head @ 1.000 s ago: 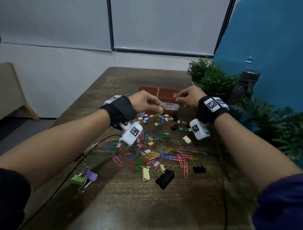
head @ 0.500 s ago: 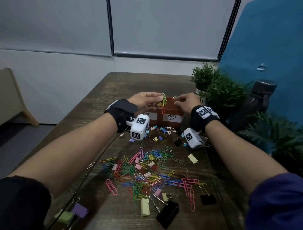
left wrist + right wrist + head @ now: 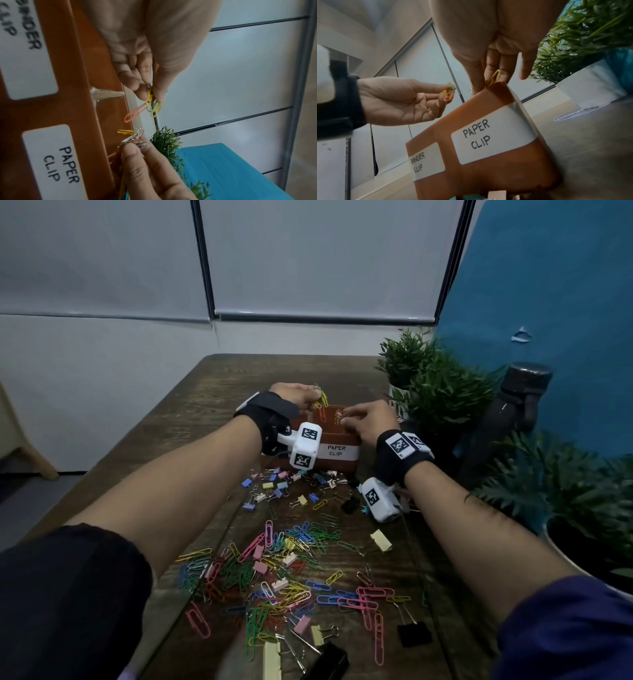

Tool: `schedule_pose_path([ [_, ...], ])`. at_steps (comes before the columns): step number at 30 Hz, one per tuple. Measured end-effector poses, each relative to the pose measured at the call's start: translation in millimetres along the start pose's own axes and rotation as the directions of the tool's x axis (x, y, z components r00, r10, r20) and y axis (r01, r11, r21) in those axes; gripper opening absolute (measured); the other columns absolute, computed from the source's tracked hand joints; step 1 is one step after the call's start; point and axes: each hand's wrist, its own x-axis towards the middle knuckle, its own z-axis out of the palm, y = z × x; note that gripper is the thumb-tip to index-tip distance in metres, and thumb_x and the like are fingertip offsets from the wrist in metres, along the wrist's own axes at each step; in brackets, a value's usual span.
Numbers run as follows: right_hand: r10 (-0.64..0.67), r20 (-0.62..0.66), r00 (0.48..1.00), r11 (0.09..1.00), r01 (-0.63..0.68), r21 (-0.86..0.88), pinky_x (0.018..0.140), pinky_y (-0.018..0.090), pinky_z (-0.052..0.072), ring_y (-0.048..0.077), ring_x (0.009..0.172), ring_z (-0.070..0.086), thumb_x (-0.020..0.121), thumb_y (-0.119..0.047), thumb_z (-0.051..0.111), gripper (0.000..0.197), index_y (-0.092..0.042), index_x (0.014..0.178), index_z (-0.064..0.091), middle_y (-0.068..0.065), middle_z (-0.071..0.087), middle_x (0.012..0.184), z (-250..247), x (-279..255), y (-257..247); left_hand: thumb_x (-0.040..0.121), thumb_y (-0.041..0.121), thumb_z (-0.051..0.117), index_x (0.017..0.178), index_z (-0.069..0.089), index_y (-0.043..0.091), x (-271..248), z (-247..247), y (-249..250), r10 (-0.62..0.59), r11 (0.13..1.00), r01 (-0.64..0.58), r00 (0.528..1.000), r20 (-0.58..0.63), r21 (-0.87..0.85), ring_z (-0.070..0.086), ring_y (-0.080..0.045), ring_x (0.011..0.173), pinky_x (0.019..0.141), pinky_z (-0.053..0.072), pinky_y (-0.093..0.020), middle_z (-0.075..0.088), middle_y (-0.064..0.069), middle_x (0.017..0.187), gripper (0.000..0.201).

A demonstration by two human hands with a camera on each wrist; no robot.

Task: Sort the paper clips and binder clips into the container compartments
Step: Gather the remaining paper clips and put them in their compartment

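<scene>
A brown two-part container (image 3: 342, 465) stands at the middle of the wooden table, with labels PAPER CLIP (image 3: 337, 450) and BINDER CLIP (image 3: 419, 162). My left hand (image 3: 317, 398) pinches a hanging bunch of yellow, green and orange paper clips (image 3: 322, 404) above the container's divider (image 3: 106, 93). My right hand (image 3: 344, 419) pinches several paper clips (image 3: 137, 142) just over the paper clip compartment, a yellow one (image 3: 494, 78) at its rim. Loose coloured paper clips (image 3: 281, 570) and small binder clips (image 3: 281, 486) lie in front of the container.
Potted plants (image 3: 438, 392) and a dark bottle (image 3: 524, 395) crowd the table's right side beside a blue panel (image 3: 548, 302). Black binder clips (image 3: 414, 633) and cream ones (image 3: 272, 659) lie near the front edge. A thin cable (image 3: 236, 518) runs under my left forearm.
Both hands have lifted from in front of the container to just above its rim. The left carried its bunch of clips up with it, and the right now reaches over the paper clip compartment.
</scene>
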Motion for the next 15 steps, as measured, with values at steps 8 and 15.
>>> schedule_pose_path([
  [8, 0.023, 0.112, 0.993, 0.997, -0.031, 0.067, 0.091, 0.027, 0.053, 0.012, 0.104, 0.066, 0.085, -0.011, 0.076, 0.065, -0.011, 0.144, 0.048, 0.004, 0.073, 0.113, 0.0, 1.0, -4.9, 0.08, 0.019, 0.073, 0.098, 0.075, 0.017, 17.9, 21.2, -11.9, 0.057, 0.866, -0.053, 0.998, 0.006, 0.497, 0.071, -0.023, 0.094, 0.081, 0.06, -0.035, 0.075, -0.006, 0.102, 0.018],
  [15, -0.068, 0.045, 0.997, 0.997, 0.066, 0.037, 0.082, 0.034, 0.059, 0.019, 0.086, 0.071, 0.082, -0.01, 0.078, 0.016, -0.018, 0.095, 0.073, 0.006, 0.075, 0.09, -13.9, -14.3, -4.5, 0.084, 0.033, 0.074, 0.088, 0.076, 0.024, -1.1, 10.3, -7.8, 0.185, 0.765, -0.163, 0.982, 0.031, 0.623, 0.072, -0.014, 0.077, 0.081, 0.059, -0.033, 0.074, 0.002, 0.078, 0.011],
])
